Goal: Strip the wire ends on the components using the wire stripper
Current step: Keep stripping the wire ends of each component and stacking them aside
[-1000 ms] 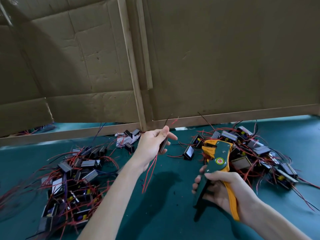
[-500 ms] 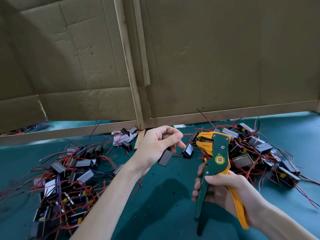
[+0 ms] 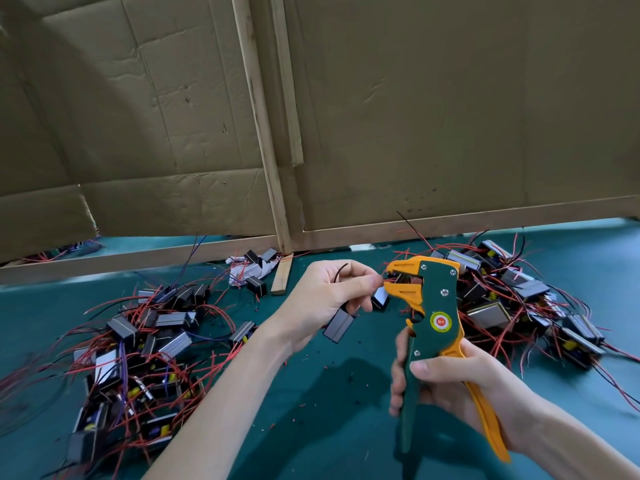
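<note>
- Squarely over the teal-green table mat [image 3: 311, 427], a person's left hand [image 3: 325, 299] pinches thin red wire ends [image 3: 382, 281] between thumb and forefinger. It holds them at the mouth of a green-and-yellow plastic wire stripper [image 3: 434, 306], just at its 3 o'clock.
- A dark grey rectangular component [image 3: 337, 328] hangs below the left hand's fingers, clear of the mat, and a thin black wire [image 3: 341, 270] loops across the palm.
- The right hand [image 3: 450, 386], at 5 o'clock from the left, is wrapped around the stripper's two handles, thumb laid across the green one. The yellow jaws stand slightly apart at the wire ends.
- A tangled pile of grey components with red wires [image 3: 138, 341] lies at 9 o'clock. A second such pile [image 3: 519, 299] lies at 3 o'clock, behind the tool.
- Brown cardboard panels [image 3: 450, 116] wall off the bench from 10 to 2 o'clock. Crumpled white paper [image 3: 247, 271] and a short wooden offcut [image 3: 282, 277] lie at their foot.
- Red insulation flecks [image 3: 299, 407] dot the mat at 6 o'clock.
</note>
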A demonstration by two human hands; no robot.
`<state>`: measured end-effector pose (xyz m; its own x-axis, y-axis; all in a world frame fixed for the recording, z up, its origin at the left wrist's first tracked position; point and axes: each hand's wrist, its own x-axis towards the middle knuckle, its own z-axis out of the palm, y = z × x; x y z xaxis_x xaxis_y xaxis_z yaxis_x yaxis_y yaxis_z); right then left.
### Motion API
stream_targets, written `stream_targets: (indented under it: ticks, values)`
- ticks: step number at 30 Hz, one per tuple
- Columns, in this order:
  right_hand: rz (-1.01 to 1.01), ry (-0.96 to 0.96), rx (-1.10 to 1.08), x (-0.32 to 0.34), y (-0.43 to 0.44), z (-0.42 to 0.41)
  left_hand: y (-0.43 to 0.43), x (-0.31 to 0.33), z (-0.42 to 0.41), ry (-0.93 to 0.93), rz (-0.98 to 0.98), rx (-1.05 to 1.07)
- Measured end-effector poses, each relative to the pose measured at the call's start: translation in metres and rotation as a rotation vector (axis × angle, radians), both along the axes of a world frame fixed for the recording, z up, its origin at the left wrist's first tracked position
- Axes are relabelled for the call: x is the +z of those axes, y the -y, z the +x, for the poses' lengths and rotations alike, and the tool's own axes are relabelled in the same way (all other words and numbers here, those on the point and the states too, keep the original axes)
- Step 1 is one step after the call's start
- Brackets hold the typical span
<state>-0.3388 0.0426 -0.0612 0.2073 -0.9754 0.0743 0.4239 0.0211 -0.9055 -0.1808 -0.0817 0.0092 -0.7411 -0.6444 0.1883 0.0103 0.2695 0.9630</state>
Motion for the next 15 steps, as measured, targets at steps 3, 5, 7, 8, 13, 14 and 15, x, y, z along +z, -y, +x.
stream_targets:
  ticks: [3, 5, 7, 8, 13, 14, 15]
  values:
    - [0.026, -0.02, -0.032, 0.004, -0.001, 0.002, 0.002, -0.001, 0.002, 0.013, 0.004, -0.015]
    - [0.043, -0.065, -0.054, 0.006, -0.004, 0.003, 0.004, 0.0, 0.003, 0.024, 0.0, -0.032]
    - [0.056, -0.124, -0.102, 0.009, -0.008, 0.006, 0.006, 0.0, 0.004, 0.036, -0.002, -0.043]
    - [0.068, -0.14, -0.138, 0.01, -0.01, 0.008, 0.008, 0.0, 0.004, 0.042, -0.003, -0.052]
    - [0.107, -0.219, -0.37, 0.008, -0.013, 0.025, 0.004, -0.001, 0.002, -0.003, 0.215, -0.115]
    - [0.118, -0.231, -0.413, 0.006, -0.012, 0.025, 0.002, -0.002, 0.0, -0.051, 0.35, -0.152]
    - [0.128, -0.214, -0.429, 0.005, -0.011, 0.025, 0.0, -0.003, -0.001, -0.102, 0.46, -0.199]
